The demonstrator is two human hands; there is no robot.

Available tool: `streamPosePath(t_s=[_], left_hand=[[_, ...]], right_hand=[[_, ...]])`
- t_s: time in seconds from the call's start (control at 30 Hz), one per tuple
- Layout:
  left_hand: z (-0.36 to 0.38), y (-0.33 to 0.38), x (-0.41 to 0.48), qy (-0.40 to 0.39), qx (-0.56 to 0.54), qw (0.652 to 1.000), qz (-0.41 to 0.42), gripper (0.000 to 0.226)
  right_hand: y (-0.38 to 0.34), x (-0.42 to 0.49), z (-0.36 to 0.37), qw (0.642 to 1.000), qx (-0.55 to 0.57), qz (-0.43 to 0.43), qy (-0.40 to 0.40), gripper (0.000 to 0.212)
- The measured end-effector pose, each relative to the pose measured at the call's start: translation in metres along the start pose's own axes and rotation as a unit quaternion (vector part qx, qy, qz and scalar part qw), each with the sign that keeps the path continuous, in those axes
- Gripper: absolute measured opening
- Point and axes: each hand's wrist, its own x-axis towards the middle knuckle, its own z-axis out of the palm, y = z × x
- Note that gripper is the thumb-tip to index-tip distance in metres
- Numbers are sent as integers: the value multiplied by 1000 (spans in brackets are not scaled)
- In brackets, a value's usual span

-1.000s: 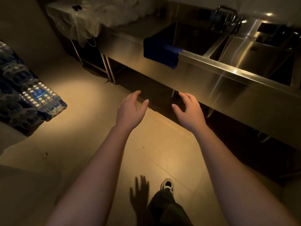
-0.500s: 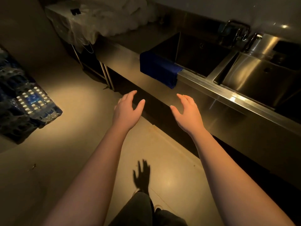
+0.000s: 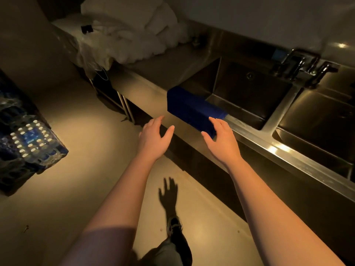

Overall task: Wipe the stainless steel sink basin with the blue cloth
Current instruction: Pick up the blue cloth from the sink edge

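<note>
A blue cloth (image 3: 189,107) hangs folded over the front rim of a stainless steel sink basin (image 3: 247,93) in the dim upper middle. My right hand (image 3: 221,140) hovers open in front of the cloth's lower right corner, fingers overlapping it in view; I cannot tell whether they touch. My left hand (image 3: 154,138) is open, fingers spread, below and left of the cloth, holding nothing. Both forearms reach forward over the floor.
A second basin (image 3: 317,120) lies to the right, with faucets (image 3: 299,64) behind the divider. White bundled bags (image 3: 126,31) sit on the counter at left. A wrapped pack of water bottles (image 3: 26,143) stands on the floor at left. My shoe (image 3: 173,225) is below.
The view has drawn closer to the sink. Both hands have moved up toward the blue cloth, the right one now level with its lower corner.
</note>
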Motion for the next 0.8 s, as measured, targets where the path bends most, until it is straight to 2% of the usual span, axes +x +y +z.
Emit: streamPosePath(t_s=[0.33,0.8], left_hand=[[13,7,146,-28,40,998,29,57],[76,0,252,-74,34,996,43,57]], right_hand=[[-1,125,14,1000,7,9,-2,59],[45,215,37,998,1,39,-58,63]])
